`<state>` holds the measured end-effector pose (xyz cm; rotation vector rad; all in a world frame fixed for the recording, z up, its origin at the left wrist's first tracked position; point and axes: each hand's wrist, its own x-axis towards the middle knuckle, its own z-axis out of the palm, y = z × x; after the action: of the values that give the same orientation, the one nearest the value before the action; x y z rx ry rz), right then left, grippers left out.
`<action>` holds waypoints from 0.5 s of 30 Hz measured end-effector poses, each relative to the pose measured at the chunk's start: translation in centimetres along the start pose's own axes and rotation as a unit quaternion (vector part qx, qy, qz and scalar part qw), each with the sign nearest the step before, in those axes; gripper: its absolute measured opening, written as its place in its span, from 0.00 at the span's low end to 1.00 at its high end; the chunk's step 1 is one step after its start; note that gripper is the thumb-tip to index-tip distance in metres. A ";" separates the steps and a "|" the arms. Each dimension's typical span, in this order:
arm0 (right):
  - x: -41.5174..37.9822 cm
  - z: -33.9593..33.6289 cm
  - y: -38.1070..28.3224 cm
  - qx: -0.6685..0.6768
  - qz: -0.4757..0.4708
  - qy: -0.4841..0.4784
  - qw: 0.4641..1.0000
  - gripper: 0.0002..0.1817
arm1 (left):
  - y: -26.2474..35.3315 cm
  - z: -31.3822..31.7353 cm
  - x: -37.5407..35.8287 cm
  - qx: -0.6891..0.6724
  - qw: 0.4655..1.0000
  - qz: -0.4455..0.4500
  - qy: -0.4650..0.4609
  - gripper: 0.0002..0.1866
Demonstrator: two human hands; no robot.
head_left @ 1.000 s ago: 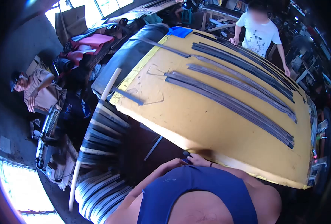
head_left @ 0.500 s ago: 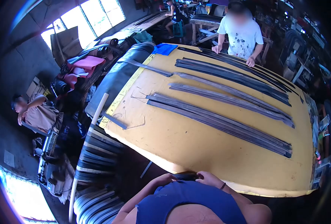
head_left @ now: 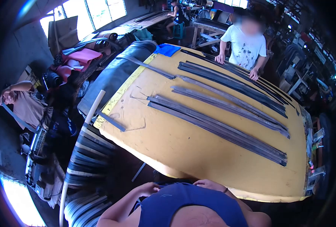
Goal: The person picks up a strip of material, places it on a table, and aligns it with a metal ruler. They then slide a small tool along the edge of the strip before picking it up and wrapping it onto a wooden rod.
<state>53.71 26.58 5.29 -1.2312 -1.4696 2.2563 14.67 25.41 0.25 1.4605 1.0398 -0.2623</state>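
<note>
My left hand [head_left: 149, 188] is at my waist beside the blue top [head_left: 183, 195], its fingers curled together. Dark, narrow material shows by its fingertips; I cannot make out what it is. My right hand [head_left: 210, 184] is at the other side of the waist, fingers bent in against the top's edge, and what they grip is hidden. In front of both hands lies the yellow-topped table [head_left: 228, 170]. The nearest bundle of dark rubber-like strips [head_left: 217, 130] lies across it, apart from my hands. Other strip bundles [head_left: 232, 109] lie beyond it.
Across the table a person [head_left: 243, 47] has both hands on dark strips. Striped strips [head_left: 88, 155] hang over a pale pole [head_left: 94, 108] at the left. A blue cloth [head_left: 167, 50] lies at the far corner. Another person [head_left: 24, 102] is at far left.
My left hand has moved left and slightly down, away from my right hand. The dark item between them is no longer visible there. The view has shifted; the far-left person's arm is higher.
</note>
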 end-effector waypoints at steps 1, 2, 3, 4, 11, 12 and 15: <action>-0.4 0.6 -1.1 -0.007 0.017 0.012 1.000 0.20 | -1.7 0.6 -1.5 -0.025 0.999 -0.026 0.028 0.13; -0.4 1.0 -1.9 -0.014 0.036 0.023 0.999 0.19 | -3.3 1.2 -3.0 -0.050 0.996 -0.050 0.056 0.13; 0.6 1.2 -1.6 -0.010 0.041 0.018 0.999 0.19 | -9.2 3.1 -1.9 -0.079 0.993 -0.048 0.068 0.13; 2.1 1.1 -0.6 -0.007 0.047 0.013 0.999 0.19 | -9.2 3.7 -4.0 -0.095 0.990 -0.071 0.081 0.13; 7.9 3.5 -3.2 -0.027 0.072 -0.027 0.997 0.20 | -4.2 3.5 -10.5 -0.084 0.966 -0.162 0.185 0.14; 8.4 4.0 -3.9 -0.020 0.065 -0.024 0.997 0.19 | -3.8 3.0 -10.7 -0.078 0.962 -0.172 0.198 0.15; 11.1 4.5 -3.2 0.063 0.099 -0.019 0.993 0.18 | -3.0 1.9 -11.5 -0.065 0.952 -0.205 0.219 0.15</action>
<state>42.54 31.22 2.73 -1.3559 -1.2443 2.4684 6.77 18.27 5.86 1.1961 1.6929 -0.1604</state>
